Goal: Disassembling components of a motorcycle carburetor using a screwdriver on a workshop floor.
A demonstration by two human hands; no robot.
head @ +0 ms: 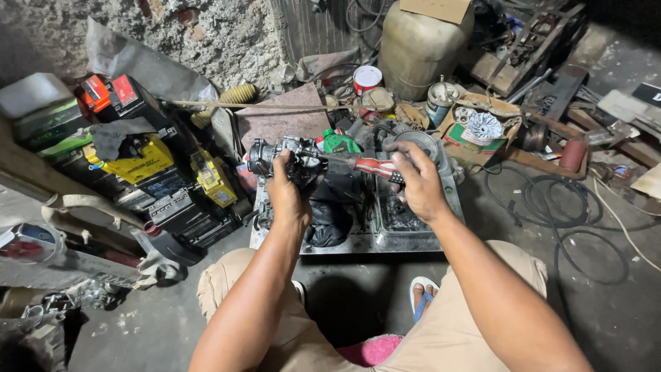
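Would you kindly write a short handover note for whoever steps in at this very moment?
Left hand: grips a small dark metal engine part, held up over the metal tray.
Right hand: holds a red-handled screwdriver, tip against the part.
Tray holds a black rag and greasy bits.
Done: part is lifted and the tool is on it.
Left: cannot tell how far the screw work has got.

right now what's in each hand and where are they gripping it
Left hand grips a small dark metal engine part around its body. Right hand holds a screwdriver by its red handle, tip toward the part.
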